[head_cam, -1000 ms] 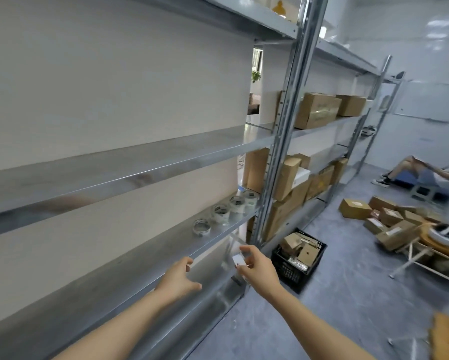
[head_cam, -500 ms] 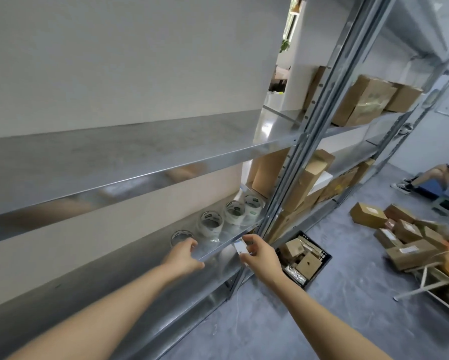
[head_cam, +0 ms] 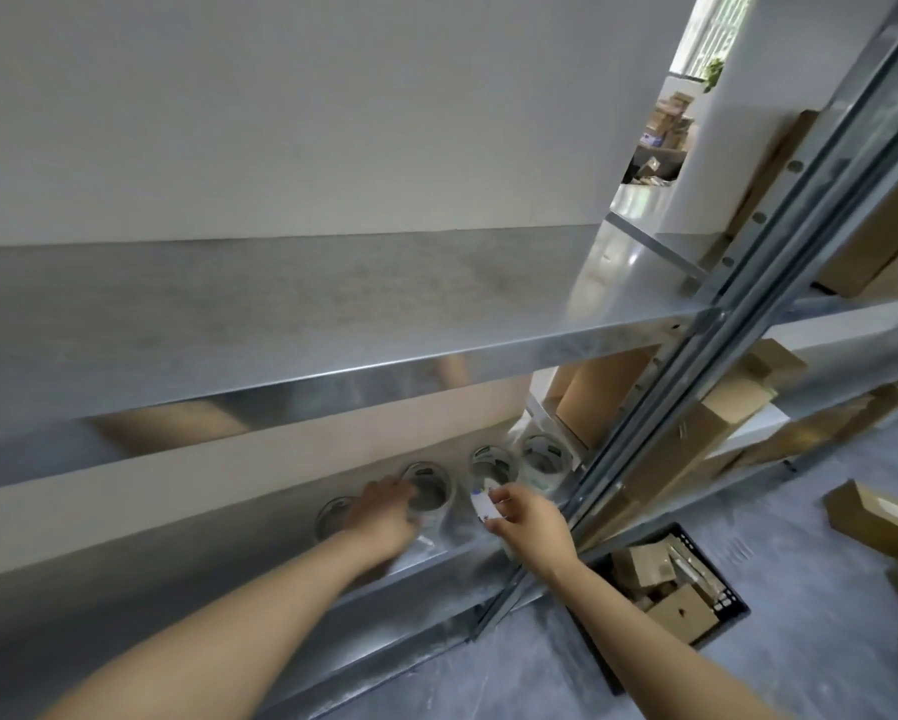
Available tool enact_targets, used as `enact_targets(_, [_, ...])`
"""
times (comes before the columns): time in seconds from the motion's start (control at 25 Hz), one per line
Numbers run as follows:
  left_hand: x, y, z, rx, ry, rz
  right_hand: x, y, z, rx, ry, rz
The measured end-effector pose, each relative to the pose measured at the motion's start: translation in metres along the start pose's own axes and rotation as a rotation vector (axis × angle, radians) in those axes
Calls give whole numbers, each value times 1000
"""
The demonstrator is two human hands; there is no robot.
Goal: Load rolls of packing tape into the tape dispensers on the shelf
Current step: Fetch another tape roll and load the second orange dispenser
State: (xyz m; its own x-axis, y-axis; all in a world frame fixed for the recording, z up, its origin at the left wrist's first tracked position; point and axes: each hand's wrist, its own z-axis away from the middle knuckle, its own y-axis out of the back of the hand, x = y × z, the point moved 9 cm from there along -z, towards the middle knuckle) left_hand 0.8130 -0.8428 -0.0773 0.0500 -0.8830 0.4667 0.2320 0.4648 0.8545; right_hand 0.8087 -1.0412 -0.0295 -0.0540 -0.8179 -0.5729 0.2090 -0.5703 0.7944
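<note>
Now left hand [head_cam: 384, 517] grips tape roll [head_cam: 432, 485], right hand [head_cam: 530, 522] pinches card [head_cam: 480, 506].

Only the person's arms are in view, and both are bare from the lower edge of the view up to the wrists: the left forearm [head_cam: 218, 631] and the right forearm [head_cam: 649, 636] look long, smooth and slim, broadening toward the camera under the wide lens. The left hand [head_cam: 384, 517] and the right hand [head_cam: 532, 522] are bare too, each seen from its back with rounded knuckles and slender fingers, though motion blur softens them so that nails and fine marks on the skin cannot be made out
</note>
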Motion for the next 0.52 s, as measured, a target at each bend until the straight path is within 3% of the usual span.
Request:
enact_targets(0.28, [19,-43,-44,-25,108,-371,12,9,-62,-151,150,96])
enact_targets(0.52, [-3,5,-21,194,257,-63,-21,-11,-85,-163,399,300])
